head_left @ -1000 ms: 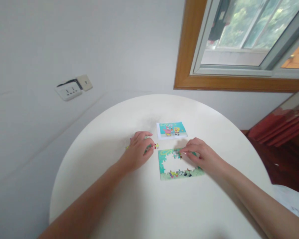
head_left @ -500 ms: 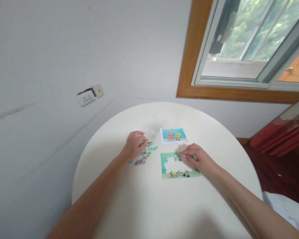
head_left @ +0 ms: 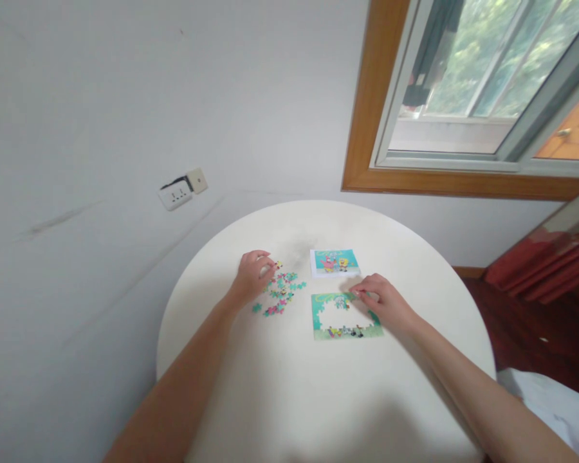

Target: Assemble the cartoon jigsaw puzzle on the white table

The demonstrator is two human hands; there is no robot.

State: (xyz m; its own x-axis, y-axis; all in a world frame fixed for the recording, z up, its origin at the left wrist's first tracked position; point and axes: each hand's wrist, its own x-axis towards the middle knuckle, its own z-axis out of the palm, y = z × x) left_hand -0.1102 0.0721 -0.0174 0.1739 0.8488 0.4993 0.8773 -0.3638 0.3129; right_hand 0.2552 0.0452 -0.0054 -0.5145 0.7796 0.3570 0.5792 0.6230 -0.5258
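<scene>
Lying on a white table [head_left: 338, 392], the partly assembled puzzle [head_left: 346, 333] had a picture card [head_left: 336, 262] at 12 o'clock, loose pieces [head_left: 282, 293] toward 9 and a wall socket [head_left: 175, 195] at 10. The left hand [head_left: 251, 276] pinched a single piece [head_left: 278, 264]; the right hand [head_left: 383, 299], contents indeterminable, obscured the puzzle's 2 o'clock corner.

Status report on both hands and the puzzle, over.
Left hand at loose pieces. Right hand over the puzzle, hiding its upper-right corner. Large gap in the middle.
</scene>
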